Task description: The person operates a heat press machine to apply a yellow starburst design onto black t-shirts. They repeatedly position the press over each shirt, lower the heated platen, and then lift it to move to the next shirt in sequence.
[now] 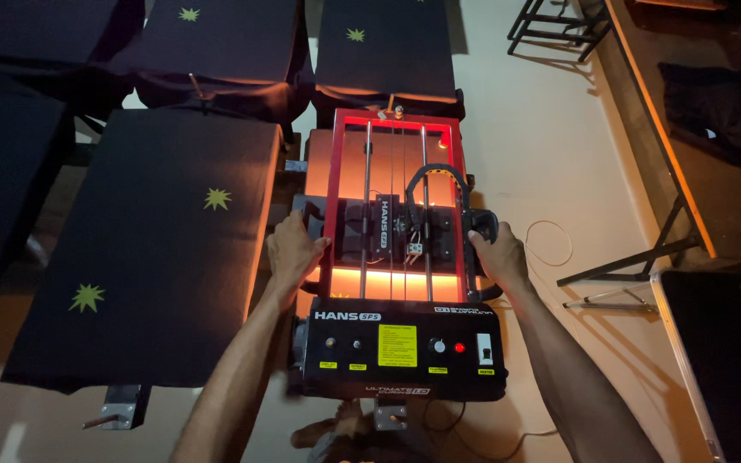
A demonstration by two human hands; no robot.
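Red-framed curing unit [394, 206] sits at the centre of the head view, glowing orange beneath its rails, with a black control box [400, 350] at its near end. That box carries a yellow label, knobs, a red lamp and a white switch. The unit stands just right of a large black pallet [143, 249] printed with small yellow-green stars. Three more star-printed black pallets [216, 39] lie across the top of the view, and another shows at the far left edge.

Left hand [293, 249] rests on the unit's left side, fingers curled over a dark handle beside the red frame; the grip looks closed on that handle. Right hand [497, 253] is on the opposite side, fingers wrapped round a black handle [484, 225] at the right edge of the frame; this grip is closed as well. Both forearms reach up from the bottom of the view, one either side of the control box.

A black cable chain [439, 176] arcs over the rails inside the frame. At right, well apart from the unit, a wooden-edged bench [658, 129] on black metal legs carries a dark garment [722, 107]. A thin white cord [551, 244] loops on the pale floor near the right hand.
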